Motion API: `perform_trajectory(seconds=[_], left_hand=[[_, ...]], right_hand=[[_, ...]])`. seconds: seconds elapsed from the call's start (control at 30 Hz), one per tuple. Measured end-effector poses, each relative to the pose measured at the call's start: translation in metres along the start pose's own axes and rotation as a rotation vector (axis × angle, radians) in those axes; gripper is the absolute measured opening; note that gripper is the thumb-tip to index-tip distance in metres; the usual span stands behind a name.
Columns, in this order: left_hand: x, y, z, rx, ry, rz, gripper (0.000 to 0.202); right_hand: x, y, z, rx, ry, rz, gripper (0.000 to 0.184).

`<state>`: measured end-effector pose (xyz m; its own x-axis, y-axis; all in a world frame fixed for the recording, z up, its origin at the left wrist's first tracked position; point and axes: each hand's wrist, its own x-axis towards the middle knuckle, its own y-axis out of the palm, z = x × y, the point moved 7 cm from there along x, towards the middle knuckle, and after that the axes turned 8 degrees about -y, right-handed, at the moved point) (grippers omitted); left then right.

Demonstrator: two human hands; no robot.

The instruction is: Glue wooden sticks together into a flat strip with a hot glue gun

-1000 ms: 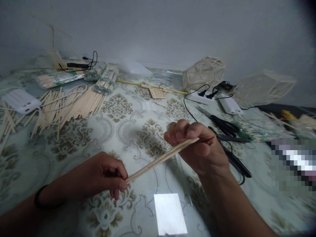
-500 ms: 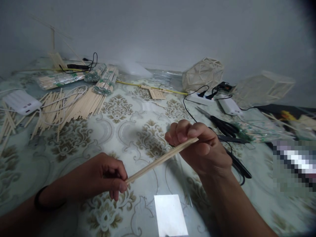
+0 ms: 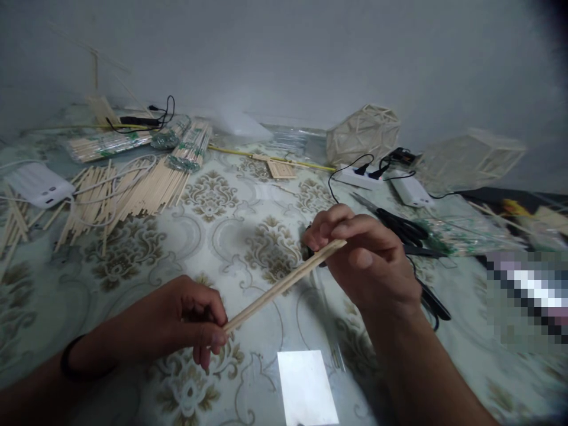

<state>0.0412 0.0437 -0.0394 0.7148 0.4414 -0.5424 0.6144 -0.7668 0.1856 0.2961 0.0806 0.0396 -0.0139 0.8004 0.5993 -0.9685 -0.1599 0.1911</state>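
Between thumb and fingers, my left hand (image 3: 199, 319) pinches the near end of a small bundle of thin wooden sticks (image 3: 277, 290). The sticks lie together and slant up to the right, raised over the tablecloth. At their far end is my right hand (image 3: 364, 254), its fingers bent around or just behind the tips; contact there is hard to make out. Its thumb stands apart from the fingers and does not press on the wood. A small dark thing shows by the right fingertips, too hidden to name.
Loose sticks (image 3: 146, 189) and bagged sticks (image 3: 190, 145) lie at left beside a white box with cables (image 3: 39, 183). Scissors (image 3: 399, 225), a power strip (image 3: 361, 176) and stick-built frames (image 3: 364, 135) are at right. A white rectangle (image 3: 307, 387) is in front.
The far end of the sticks has shifted slightly left and up. My right fingers have opened a little and moved up; my left hand stays almost still.
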Motion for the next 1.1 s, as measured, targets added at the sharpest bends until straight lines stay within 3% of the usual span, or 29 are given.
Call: perform_trajectory(seconds=[0.3, 0.77, 0.9, 1.1], left_hand=[[0.001, -0.003, -0.001, -0.064, 0.005, -0.024, 0.029], [0.004, -0.015, 0.001, -0.015, 0.000, -0.151, 0.042], [0.005, -0.018, 0.001, -0.023, 0.013, -0.199, 0.040], [0.005, -0.016, -0.005, -0.002, 0.045, -0.202, 0.042]], right_hand=[[0.002, -0.007, 0.013, -0.221, -0.059, -0.030, 0.020], [-0.002, 0.003, 0.016, -0.578, -0.174, 0.137, 0.017], [-0.002, -0.001, 0.015, -0.518, -0.162, 0.088, 0.020], [0.001, -0.013, 0.010, -0.697, -0.072, -0.048, 0.020]])
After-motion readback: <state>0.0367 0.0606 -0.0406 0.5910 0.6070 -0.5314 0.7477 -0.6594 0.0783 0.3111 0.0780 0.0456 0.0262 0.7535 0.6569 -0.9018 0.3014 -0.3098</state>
